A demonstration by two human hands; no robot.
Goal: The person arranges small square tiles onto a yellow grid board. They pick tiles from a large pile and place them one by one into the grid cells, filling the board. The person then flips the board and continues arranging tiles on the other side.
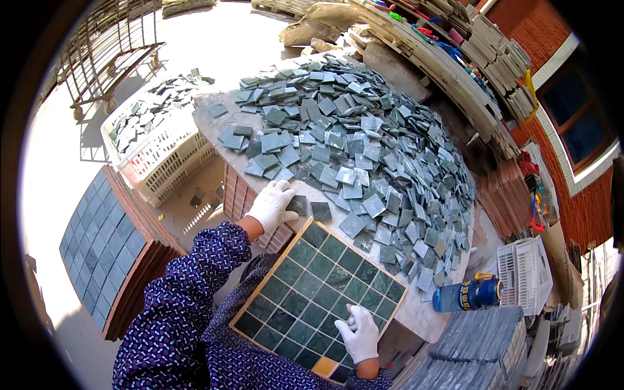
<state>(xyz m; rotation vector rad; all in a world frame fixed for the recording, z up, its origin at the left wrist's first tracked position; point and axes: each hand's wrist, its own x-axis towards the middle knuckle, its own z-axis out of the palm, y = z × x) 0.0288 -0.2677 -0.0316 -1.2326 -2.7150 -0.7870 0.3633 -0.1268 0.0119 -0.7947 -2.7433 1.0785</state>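
Observation:
A wood-edged square frame (263, 281) lies tilted across my lap, holding rows of dark green stone tiles (307, 284). One square near its lower edge shows yellow-orange (325, 366). My right hand (359, 335), in a white glove, rests on the tiles at the right with its fingers bent and apart. At the table's near edge is my left hand (270, 205), also gloved, fingers apart and beside a loose dark tile (298, 205). Another loose tile (320, 210) lies just right of that one. Any tile under my fingertips is hidden.
A large heap of green tiles (364, 143) covers the pale table (218, 133). To the left stand a white crate (172, 159) of tiles and a stack of tiled panels (107, 240). A blue bottle (467, 296), a white basket (526, 270) and stacked grey slabs (478, 341) are at right.

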